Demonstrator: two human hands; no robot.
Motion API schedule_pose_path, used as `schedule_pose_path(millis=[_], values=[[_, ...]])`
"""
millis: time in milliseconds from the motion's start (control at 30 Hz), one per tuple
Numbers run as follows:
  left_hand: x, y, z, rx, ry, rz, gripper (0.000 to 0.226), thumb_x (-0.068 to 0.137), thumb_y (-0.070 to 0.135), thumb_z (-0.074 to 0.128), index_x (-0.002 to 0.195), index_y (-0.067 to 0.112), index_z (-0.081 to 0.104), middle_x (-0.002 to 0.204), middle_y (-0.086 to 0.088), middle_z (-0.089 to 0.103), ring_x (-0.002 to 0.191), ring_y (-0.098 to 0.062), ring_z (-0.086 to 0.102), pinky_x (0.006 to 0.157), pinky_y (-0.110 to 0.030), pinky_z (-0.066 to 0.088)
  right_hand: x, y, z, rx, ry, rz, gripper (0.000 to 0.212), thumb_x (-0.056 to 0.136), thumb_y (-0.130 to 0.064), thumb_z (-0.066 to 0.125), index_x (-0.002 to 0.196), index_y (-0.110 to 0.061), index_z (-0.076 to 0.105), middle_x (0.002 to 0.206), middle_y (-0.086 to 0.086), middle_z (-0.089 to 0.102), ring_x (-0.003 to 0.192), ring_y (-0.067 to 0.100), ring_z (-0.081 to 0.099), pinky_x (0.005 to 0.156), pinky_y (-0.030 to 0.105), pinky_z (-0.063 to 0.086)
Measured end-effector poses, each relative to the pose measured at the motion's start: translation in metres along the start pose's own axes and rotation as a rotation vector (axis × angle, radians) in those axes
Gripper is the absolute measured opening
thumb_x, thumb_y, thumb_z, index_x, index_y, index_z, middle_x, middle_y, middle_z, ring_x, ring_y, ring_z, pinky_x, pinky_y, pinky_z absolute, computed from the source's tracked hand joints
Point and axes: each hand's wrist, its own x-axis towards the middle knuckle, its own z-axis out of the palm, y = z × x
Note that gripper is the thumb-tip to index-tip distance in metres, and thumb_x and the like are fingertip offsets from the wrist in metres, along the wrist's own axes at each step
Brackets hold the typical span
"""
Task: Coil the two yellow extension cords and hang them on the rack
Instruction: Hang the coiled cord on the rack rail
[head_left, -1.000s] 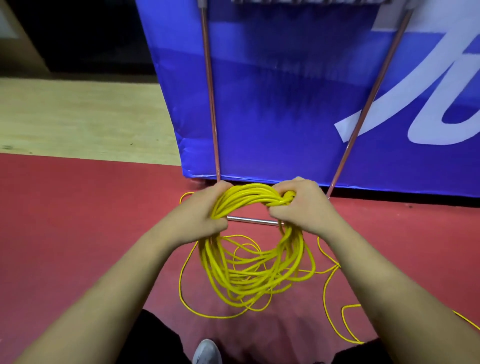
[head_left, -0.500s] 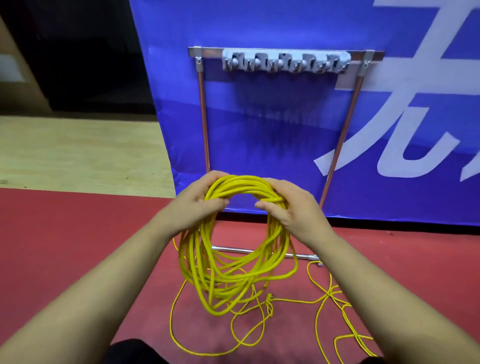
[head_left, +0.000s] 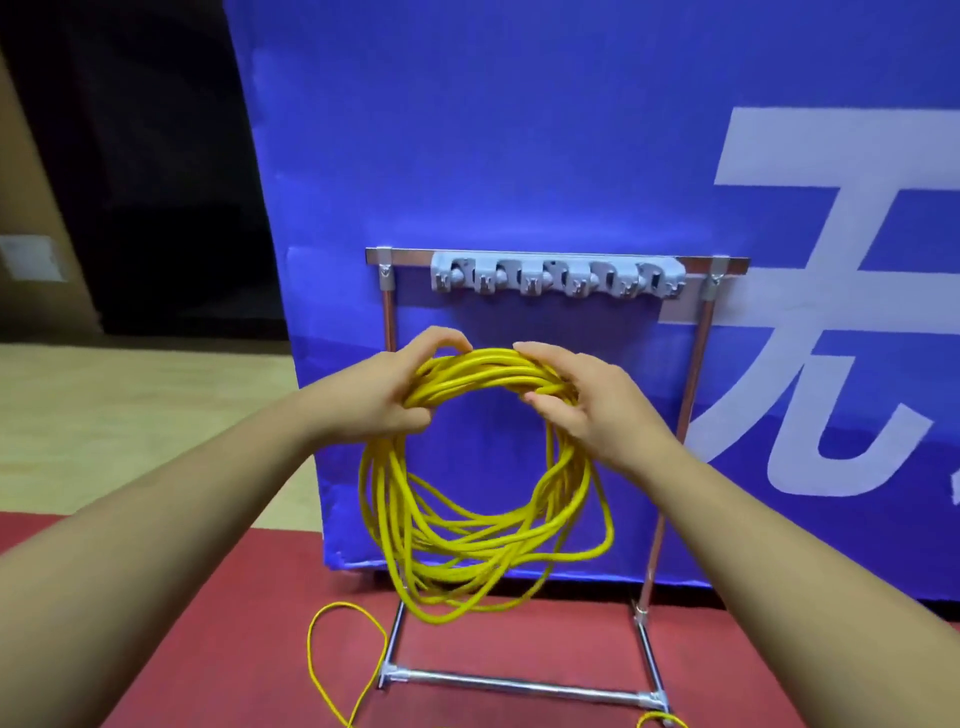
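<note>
Backdrop: blue banner (head_left: 519, 156) behind rack (head_left: 556, 278).
Grip: left hand (head_left: 384, 389), right hand (head_left: 587, 410) clasp yellow cord coil (head_left: 467, 545).
Hanging: keep loops bunched (none slipping).

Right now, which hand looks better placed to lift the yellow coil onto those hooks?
Probably the right hand: it holds the coil directly beneath the hook strip, while the left hand grips near its left end.

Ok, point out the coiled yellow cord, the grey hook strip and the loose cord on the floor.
coiled yellow cord (head_left: 385, 499): head view, left side of loop.
grey hook strip (head_left: 558, 275): head view, its middle.
loose cord on the floor (head_left: 309, 647): head view, loop's left edge.
</note>
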Motion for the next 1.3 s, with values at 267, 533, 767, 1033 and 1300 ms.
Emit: schedule_pose_path(millis=[267,533,767,1033,1300], values=[[0.11,-0.071,-0.045,0.159,0.195,0.024,0.065,0.076,0.007,0.065,0.123,0.042,0.038,0.076,-0.011,0.055,0.056,-0.019,0.048,0.054,-0.04,0.048,0.124,0.059,0.019,-0.067,0.101,0.01,0.052,0.084,-0.049,0.051,0.135,-0.047,0.039,0.101,-0.001,0.067,0.093,0.022,0.063,0.081,0.044,0.053],[0.19,-0.148,-0.05,0.201,0.279,-0.009,0.064,0.072,0.007,0.062,0.119,0.044,0.04,0.079,-0.009,0.061,0.059,-0.019,0.05,0.056,-0.039,0.05,0.21,0.098,0.047,-0.269,0.128,0.067,0.047,0.093,-0.042,0.055,0.139,-0.04,0.044,0.109,0.002,0.068,0.103,0.028,0.062,0.081,0.04,0.051],[0.232,-0.201,-0.052,0.278,0.338,0.025,0.059,0.079,0.017,0.066,0.127,0.046,0.046,0.096,-0.001,0.053,0.089,-0.023,0.053,0.079,-0.039,0.048,0.241,0.109,0.091,-0.588,0.174,0.171,0.047,0.099,-0.047,0.041,0.145,-0.037,0.034,0.112,0.01,0.068,0.104,0.035,0.062,0.073,0.038,0.04],[0.247,-0.218,-0.031,0.269,0.407,0.081,0.058,0.082,0.01,0.063,0.132,0.038,0.054,0.111,0.0,0.046,0.091,-0.016,0.052,0.078,-0.024,0.04,0.234,0.126,0.101,-0.579,0.201,0.203,0.042,0.101,-0.045,0.034,0.142,-0.038,0.035,0.116,0.006,0.059,0.102,0.037,0.06,0.068,0.038,0.041],[0.236,-0.23,-0.028,0.069,0.325,0.094,0.047,0.094,0.034,0.054,0.14,0.03,0.047,0.121,-0.002,0.044,0.115,-0.012,0.045,0.104,-0.025,0.034,0.236,0.125,0.102,-0.684,0.177,0.136,0.041,0.103,-0.039,0.033,0.141,-0.027,0.037,0.117,0.003,0.06,0.099,0.034,0.063,0.067,0.038,0.039]])
